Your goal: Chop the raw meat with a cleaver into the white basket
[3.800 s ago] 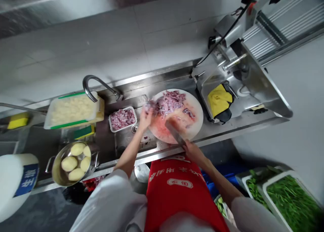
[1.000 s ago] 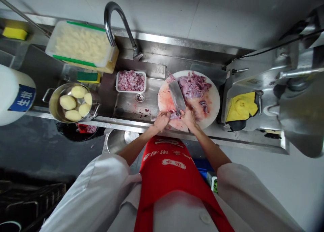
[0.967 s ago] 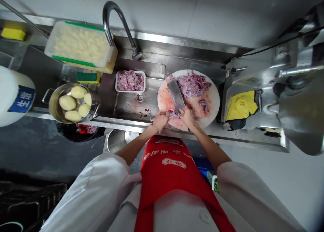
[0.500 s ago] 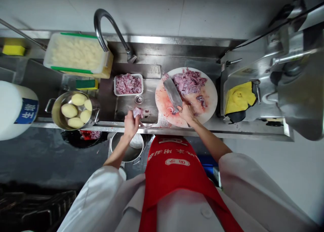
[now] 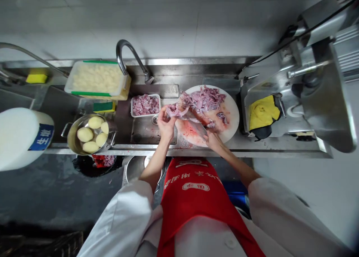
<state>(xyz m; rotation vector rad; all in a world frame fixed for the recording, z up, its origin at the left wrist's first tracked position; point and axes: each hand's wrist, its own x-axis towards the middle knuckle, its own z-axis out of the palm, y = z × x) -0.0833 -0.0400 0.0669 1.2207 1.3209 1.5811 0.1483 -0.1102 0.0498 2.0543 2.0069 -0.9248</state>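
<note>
My left hand (image 5: 166, 127) is closed on a limp pink piece of raw meat (image 5: 173, 110), held up at the left edge of the round white cutting board (image 5: 233, 123). In my right hand (image 5: 213, 140) is a cleaver (image 5: 198, 127), its broad blade slanting up and left over the board toward the meat piece. Behind the blade lies a pile of raw meat (image 5: 206, 99), with a small dark scrap (image 5: 222, 117) to its right. Red juice stains the board. Just beyond my left hand, a white basket (image 5: 132, 109) holds chopped meat (image 5: 146, 104).
The board bridges the sink's (image 5: 140, 127) right side. Leftward stand a pot (image 5: 73, 143) with peeled potatoes (image 5: 85, 134), a lidded tub (image 5: 95, 77), a sponge (image 5: 103, 107) and a white bucket (image 5: 21, 139). A faucet (image 5: 131, 48) arches behind; a slicing machine (image 5: 325, 96) stands right.
My left hand has carried the meat piece from the sink's front up and right to the board. The cleaver has shifted away from the pile toward that piece. The view has tilted up slightly.
</note>
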